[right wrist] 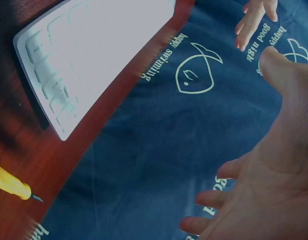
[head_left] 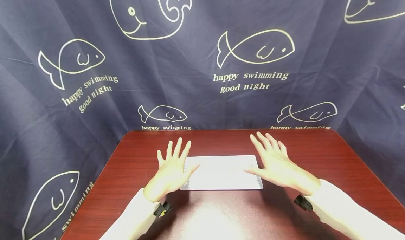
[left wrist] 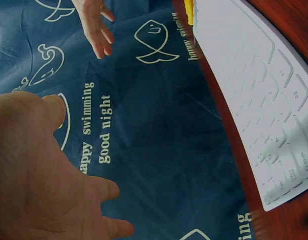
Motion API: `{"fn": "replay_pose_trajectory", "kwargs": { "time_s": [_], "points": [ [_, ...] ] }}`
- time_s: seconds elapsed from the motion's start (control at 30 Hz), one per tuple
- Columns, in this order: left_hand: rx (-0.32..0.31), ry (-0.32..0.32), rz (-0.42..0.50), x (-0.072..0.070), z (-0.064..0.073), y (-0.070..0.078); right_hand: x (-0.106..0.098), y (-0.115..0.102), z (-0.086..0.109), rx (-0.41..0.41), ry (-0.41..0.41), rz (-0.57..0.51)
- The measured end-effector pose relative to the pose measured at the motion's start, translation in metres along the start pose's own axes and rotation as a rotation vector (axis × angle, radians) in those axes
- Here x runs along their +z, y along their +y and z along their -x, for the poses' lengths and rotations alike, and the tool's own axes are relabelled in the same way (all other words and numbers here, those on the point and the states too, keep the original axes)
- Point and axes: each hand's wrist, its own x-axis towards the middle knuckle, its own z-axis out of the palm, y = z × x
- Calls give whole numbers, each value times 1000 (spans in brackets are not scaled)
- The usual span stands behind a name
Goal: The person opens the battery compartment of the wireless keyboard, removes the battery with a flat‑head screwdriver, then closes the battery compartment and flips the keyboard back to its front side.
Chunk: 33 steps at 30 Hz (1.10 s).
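A white keyboard [head_left: 226,173] lies flat on the table, its keys showing in the left wrist view and right wrist view. Over its left end hovers my left hand [head_left: 171,171], palm down with fingers spread and the thumb reaching across the keyboard's edge. My right hand [head_left: 278,164] is held over the right end in the same way, its thumb overlapping the keyboard in the head view. Both hands hold nothing. Beside the keyboard, a yellow tool with a thin dark tip [right wrist: 13,184] shows in the right wrist view; in the head view it is hidden.
The red-brown wooden table [head_left: 221,141] has rounded far corners. Behind it hangs a dark blue curtain [head_left: 202,64] with white fish drawings and lettering. Each wrist carries a small black strapped device, such as the left one [head_left: 162,209]. Bright glare falls on the table's near part.
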Motion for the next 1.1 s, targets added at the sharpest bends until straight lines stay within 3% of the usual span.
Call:
{"fn": "replay_pose_trajectory", "kwargs": {
  "time_s": [0.27,0.5,1.1],
  "points": [
    [62,73,14,13,1,-8,17,6,-5,-41,14,-79],
    [97,153,119,28,3,-18,38,6,-12,-69,-24,-93],
    [-40,6,213,61,4,-42,82,7,-31,-84,-263,-154]
  ]
}}
